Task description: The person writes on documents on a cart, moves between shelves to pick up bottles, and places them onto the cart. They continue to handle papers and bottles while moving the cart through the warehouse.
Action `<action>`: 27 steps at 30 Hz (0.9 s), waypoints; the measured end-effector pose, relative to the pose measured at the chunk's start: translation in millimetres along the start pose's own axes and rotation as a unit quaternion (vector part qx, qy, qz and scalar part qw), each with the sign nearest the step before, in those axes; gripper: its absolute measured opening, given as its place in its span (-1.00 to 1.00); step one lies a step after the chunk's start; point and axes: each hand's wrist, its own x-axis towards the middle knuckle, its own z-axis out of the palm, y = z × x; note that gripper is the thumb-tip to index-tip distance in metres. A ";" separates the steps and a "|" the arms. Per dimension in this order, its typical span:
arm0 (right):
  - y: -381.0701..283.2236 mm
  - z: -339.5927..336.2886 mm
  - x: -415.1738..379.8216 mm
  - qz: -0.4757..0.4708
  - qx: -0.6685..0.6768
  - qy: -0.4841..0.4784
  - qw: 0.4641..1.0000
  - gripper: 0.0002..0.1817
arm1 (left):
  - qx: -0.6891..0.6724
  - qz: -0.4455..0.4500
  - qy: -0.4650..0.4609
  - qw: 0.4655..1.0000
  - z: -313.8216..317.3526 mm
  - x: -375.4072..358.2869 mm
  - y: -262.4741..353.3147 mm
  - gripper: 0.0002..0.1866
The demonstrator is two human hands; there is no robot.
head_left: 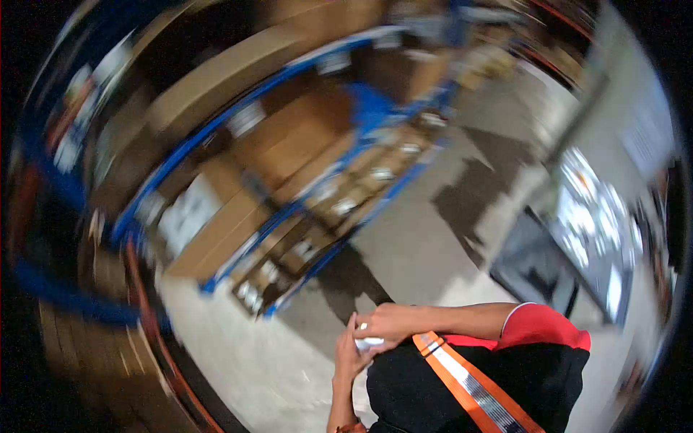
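Close in front of the body, my two hands meet at a small white object point(369, 342), blurred and mostly covered by fingers, so its kind cannot be made out. My left hand point(347, 355) comes up from below and is closed around its left side. Over the top reaches my right hand point(390, 322), its fingers curled down onto the same object. A small pale spot shows on the right hand's fingers. The right arm has a red sleeve point(543, 328), and an orange strap with a reflective band point(469, 384) crosses the dark clothing.
Blue-framed shelving point(249, 242) with cardboard boxes point(289, 148) and smaller labelled cartons runs along the left and back. Grey floor point(404, 249) with shadows lies ahead. At right stand a dark bin point(530, 256) and shiny wrapped items point(595, 216). An orange-red rack beam point(162, 346) is at left.
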 end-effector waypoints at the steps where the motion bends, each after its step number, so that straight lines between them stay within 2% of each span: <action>1: -4.8 18.8 -52.2 -0.009 -0.013 0.100 0.995 -0.46 | -0.060 -0.002 -0.079 0.995 24.5 -5.7 15.1 -0.21; 2: -16.1 30.1 -101.1 0.069 -0.006 0.133 0.989 -0.47 | -0.110 -0.018 -0.164 0.980 51.6 -5.4 33.2 -0.26; 4: -48.4 34.6 -206.5 0.170 0.015 0.262 0.950 -0.47 | -0.148 -0.047 -0.241 0.958 109.2 -20.2 108.0 -0.33; 5: -54.7 43.3 -260.8 0.201 -0.026 0.311 0.928 -0.51 | -0.164 -0.071 -0.268 0.947 138.8 -30.1 149.4 -0.36; 8: -88.5 89.3 -409.2 0.327 -0.121 0.388 0.853 -0.58 | -0.056 -0.006 -0.432 0.900 222.0 -47.0 257.0 -0.41; 9: -98.5 111.9 -461.6 0.353 -0.143 0.399 0.834 -0.63 | 0.002 0.017 -0.503 0.864 257.0 -53.3 296.2 -0.40; 10: -104.7 130.4 -512.7 0.389 -0.140 0.422 0.807 -0.63 | 0.016 0.107 -0.562 0.820 308.8 -53.3 300.8 -0.38; 12: -130.7 166.4 -604.9 0.456 -0.129 0.457 0.753 -0.60 | 0.003 0.233 -0.606 0.761 396.7 -75.1 336.2 -0.35; 14: -165.6 177.8 -687.9 0.575 -0.115 0.468 0.662 -0.57 | 0.033 0.262 -0.643 0.719 478.3 -99.6 406.9 -0.36; 16: -195.8 184.7 -751.3 0.657 -0.093 0.482 0.572 -0.56 | 0.056 0.312 -0.648 0.693 547.3 -126.5 476.5 -0.35; 18: -220.5 178.1 -812.8 0.709 -0.110 0.505 0.480 -0.56 | -0.027 0.396 -0.623 0.674 607.4 -145.8 532.0 -0.32; 19: -237.2 166.2 -840.5 0.715 -0.125 0.541 0.425 -0.66 | -0.038 0.438 -0.599 0.669 643.6 -155.3 555.5 -0.32; 22: -260.5 157.5 -917.2 0.691 -0.167 0.653 0.260 -0.77 | -0.086 0.558 -0.516 0.644 766.5 -162.7 616.9 -0.24; 23: -262.5 161.7 -942.9 0.700 -0.158 0.664 0.211 -0.79 | -0.164 0.561 -0.484 0.652 810.5 -162.0 644.1 -0.14; 24: -265.3 169.2 -965.6 0.708 -0.144 0.672 0.160 -0.80 | -0.188 0.547 -0.448 0.681 861.5 -162.5 665.0 -0.08; 25: -267.1 177.9 -985.6 0.717 -0.127 0.677 0.109 -0.81 | -0.212 0.540 -0.392 0.714 910.7 -164.1 693.2 -0.11; 26: -265.5 187.8 -1005.2 0.732 -0.102 0.667 0.095 -0.81 | -0.236 0.486 -0.377 0.753 958.4 -167.0 720.8 -0.16; 27: -262.2 199.2 -1025.5 0.747 -0.077 0.656 0.080 -0.82 | -0.221 0.420 -0.402 0.783 1014.2 -163.9 742.4 -0.21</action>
